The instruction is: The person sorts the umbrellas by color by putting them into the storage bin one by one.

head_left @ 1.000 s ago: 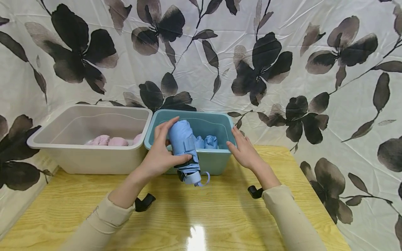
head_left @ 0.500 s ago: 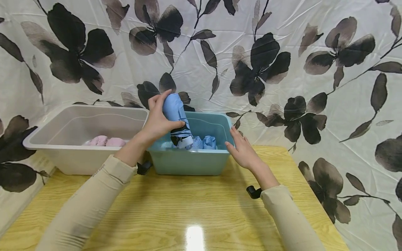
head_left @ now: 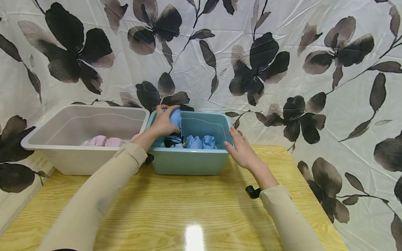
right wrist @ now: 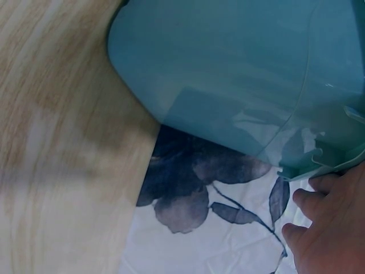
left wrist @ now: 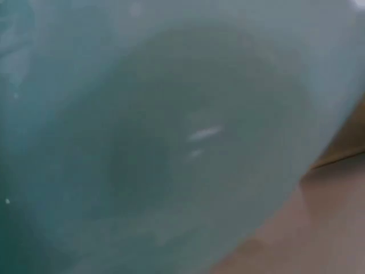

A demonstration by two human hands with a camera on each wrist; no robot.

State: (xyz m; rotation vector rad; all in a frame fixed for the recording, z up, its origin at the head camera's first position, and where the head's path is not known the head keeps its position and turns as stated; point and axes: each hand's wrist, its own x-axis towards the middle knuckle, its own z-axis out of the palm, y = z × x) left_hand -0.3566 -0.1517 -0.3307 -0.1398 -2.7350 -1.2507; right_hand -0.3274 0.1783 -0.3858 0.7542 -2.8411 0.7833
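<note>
In the head view my left hand (head_left: pixel 161 123) reaches into the left end of a teal plastic bin (head_left: pixel 188 163). It grips a folded blue umbrella (head_left: pixel 177 119), held upright with its lower end behind the bin's front wall. Beside the umbrella, two blue rolled bundles (head_left: pixel 201 142) lie in the bin. My right hand (head_left: pixel 243 148) rests against the bin's right rim with its fingers extended; the right wrist view shows those fingers (right wrist: pixel 311 202) at the rim. Blurred teal wall (left wrist: pixel 171 114) fills most of the left wrist view, hiding the left hand there.
A light grey bin (head_left: pixel 84 161) stands just left of the teal one, with several pink rolled bundles (head_left: pixel 114 142) inside. Both sit on a wood-grain table (head_left: pixel 176 205). A floral cloth (head_left: pixel 201 52) hangs behind and to the sides.
My left hand has carried the umbrella from in front of the teal bin, up over its front rim, then down into its left end. The right hand stays at the rim.
</note>
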